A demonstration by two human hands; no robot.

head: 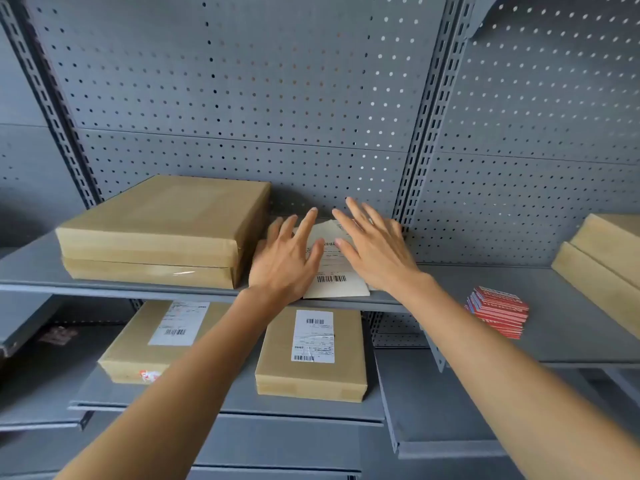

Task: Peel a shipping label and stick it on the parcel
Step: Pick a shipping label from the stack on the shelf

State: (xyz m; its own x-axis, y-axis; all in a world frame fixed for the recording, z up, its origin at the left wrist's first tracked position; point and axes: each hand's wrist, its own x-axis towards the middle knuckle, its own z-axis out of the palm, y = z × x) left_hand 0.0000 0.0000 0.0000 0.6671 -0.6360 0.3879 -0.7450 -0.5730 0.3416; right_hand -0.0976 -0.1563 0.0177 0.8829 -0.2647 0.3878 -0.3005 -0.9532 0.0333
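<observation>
Shipping label sheets on shelf, partly under both flat, spread, empty hands: left, right.

A single wide-angle view from the person's head looks forward and slightly down at a grey shelf backed by a perforated panel, whose uprights bow outward towards the frame edges. It sits close: both forearms run in from the bottom edge to the left hand and right hand at mid-frame. A lower shelf shows beneath.
</observation>
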